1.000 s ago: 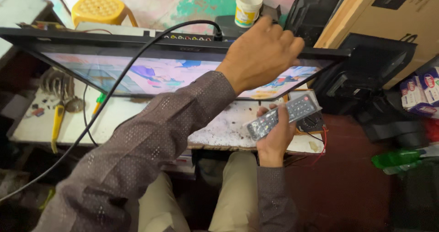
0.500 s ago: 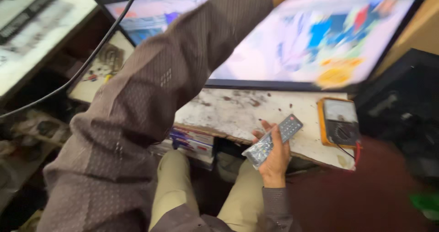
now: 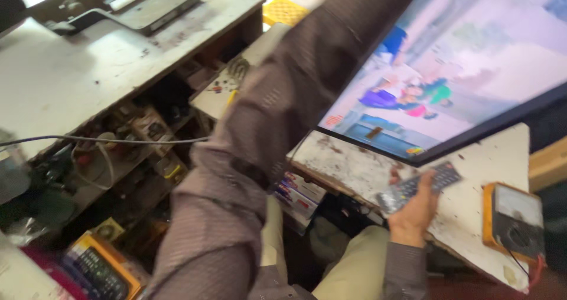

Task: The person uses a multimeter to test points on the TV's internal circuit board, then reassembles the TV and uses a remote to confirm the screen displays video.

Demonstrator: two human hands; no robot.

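The right hand (image 3: 413,208) has its fingers clamped on a grey remote control (image 3: 420,186) over the stained table (image 3: 472,217). The left sleeve (image 3: 266,146) reaches up past the television screen (image 3: 460,69); its hand is out of view.

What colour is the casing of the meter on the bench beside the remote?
Orange-yellow, with a grey face; the meter shows clearly in the head view, right of the remote.

Left hand beyond top edge.
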